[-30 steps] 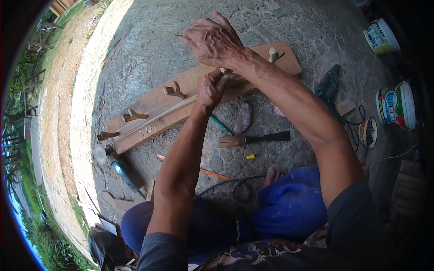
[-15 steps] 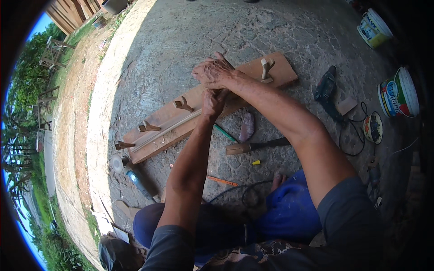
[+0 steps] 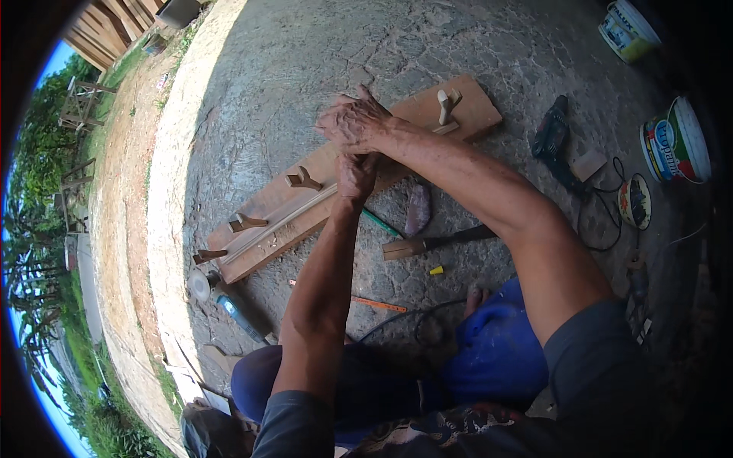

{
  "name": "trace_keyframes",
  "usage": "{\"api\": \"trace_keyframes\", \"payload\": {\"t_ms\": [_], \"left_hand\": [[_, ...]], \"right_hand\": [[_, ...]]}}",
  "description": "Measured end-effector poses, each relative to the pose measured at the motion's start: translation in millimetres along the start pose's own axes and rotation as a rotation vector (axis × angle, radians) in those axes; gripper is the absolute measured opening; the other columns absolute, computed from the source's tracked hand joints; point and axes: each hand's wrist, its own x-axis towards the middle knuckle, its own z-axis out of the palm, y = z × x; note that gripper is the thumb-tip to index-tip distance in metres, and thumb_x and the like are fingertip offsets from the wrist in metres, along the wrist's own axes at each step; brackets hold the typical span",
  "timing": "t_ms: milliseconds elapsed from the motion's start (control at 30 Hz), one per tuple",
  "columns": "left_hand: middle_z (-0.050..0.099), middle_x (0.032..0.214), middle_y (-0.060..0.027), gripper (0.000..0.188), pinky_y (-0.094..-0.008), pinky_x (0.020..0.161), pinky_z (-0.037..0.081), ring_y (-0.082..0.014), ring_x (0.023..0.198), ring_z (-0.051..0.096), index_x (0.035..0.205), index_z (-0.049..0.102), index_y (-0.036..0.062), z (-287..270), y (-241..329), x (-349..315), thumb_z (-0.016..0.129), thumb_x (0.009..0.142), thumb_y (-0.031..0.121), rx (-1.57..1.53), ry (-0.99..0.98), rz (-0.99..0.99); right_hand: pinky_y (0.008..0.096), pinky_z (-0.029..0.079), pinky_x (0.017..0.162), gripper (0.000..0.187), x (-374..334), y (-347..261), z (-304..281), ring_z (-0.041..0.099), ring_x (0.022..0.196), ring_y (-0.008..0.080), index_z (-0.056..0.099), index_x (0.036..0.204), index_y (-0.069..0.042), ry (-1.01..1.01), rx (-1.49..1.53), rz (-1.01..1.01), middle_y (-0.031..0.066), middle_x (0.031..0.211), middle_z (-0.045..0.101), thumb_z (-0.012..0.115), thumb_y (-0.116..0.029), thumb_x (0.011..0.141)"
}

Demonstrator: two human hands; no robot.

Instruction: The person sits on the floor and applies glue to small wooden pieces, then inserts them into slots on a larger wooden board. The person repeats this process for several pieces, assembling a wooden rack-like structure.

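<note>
A long wooden board [image 3: 309,214] lies slantwise on the ground before me. Along it runs a thin wooden strip [image 3: 286,219], beside wooden pieces like pegs or wedges: one peg [image 3: 301,179], a second peg [image 3: 246,223], a third peg [image 3: 208,256], and a pale upright piece [image 3: 444,107] at the far right end. My left hand [image 3: 356,175] is closed over the middle of the board, fingers mostly hidden. Just beyond it my right hand [image 3: 353,124] is bent over, fingers curled downward. Whatever the two hands grip is covered by them.
A mallet-like wooden tool [image 3: 405,249], a purplish stone [image 3: 418,210], a green stick [image 3: 382,223] and an orange strip [image 3: 378,304] lie nearer me. An angle grinder [image 3: 237,313] is at left, a drill [image 3: 553,141] at right. Paint buckets [image 3: 676,141] stand far right.
The whole view has shifted slightly. Both hands stay over the middle of the board, almost in the same pose; the right hand's fingers have moved a little.
</note>
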Motion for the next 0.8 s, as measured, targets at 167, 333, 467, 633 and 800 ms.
{"api": "trace_keyframes", "payload": {"t_ms": [167,333,467,633,800], "left_hand": [[0.078,0.091,-0.0076,0.017,-0.0324,0.078,0.053,-0.0107,0.085,0.068,0.105,0.076,0.0038,4,18,5,0.070,0.092,0.013,-0.007,-0.113,-0.051],[0.077,0.091,-0.0056,0.021,-0.0302,0.080,0.051,-0.0098,0.086,0.066,0.109,0.076,0.0031,-2,12,5,0.073,0.093,0.017,-0.036,-0.100,-0.155],[0.077,0.093,-0.0050,0.023,-0.0295,0.083,0.051,-0.0099,0.087,0.065,0.111,0.075,0.0021,-5,6,6,0.074,0.094,0.018,-0.052,-0.138,-0.148],[0.076,0.097,-0.0048,0.027,-0.0298,0.085,0.050,-0.0103,0.090,0.064,0.113,0.074,0.0004,-3,14,4,0.075,0.094,0.019,-0.070,-0.177,-0.208],[0.072,0.115,-0.0075,0.041,-0.0310,0.092,0.049,-0.0133,0.104,0.063,0.129,0.065,-0.0011,2,19,1,0.069,0.098,0.026,-0.201,-0.190,-0.114]], "right_hand": [[0.0647,0.037,0.103,0.037,2,12,-5,0.063,0.116,0.0297,0.070,0.112,-0.017,0.213,0.070,-0.028,0.0087,0.121,0.070,0.044,-0.042,0.102],[0.0481,0.044,0.101,0.037,-10,19,-45,0.065,0.112,0.0272,0.069,0.120,-0.015,0.284,0.100,0.029,0.0082,0.115,0.071,0.047,-0.039,0.103],[0.0474,0.048,0.094,0.036,-35,40,-48,0.067,0.106,0.0304,0.069,0.114,-0.012,0.298,0.095,0.068,0.0113,0.110,0.072,0.045,-0.037,0.104],[0.0495,0.051,0.089,0.034,-58,55,-48,0.068,0.102,0.0337,0.068,0.108,-0.010,0.251,0.101,0.099,0.0142,0.106,0.071,0.044,-0.035,0.104],[0.0511,0.051,0.088,0.034,-60,61,-52,0.067,0.100,0.0390,0.066,0.105,-0.008,0.259,0.228,0.133,0.0184,0.105,0.070,0.045,-0.035,0.104]]}}
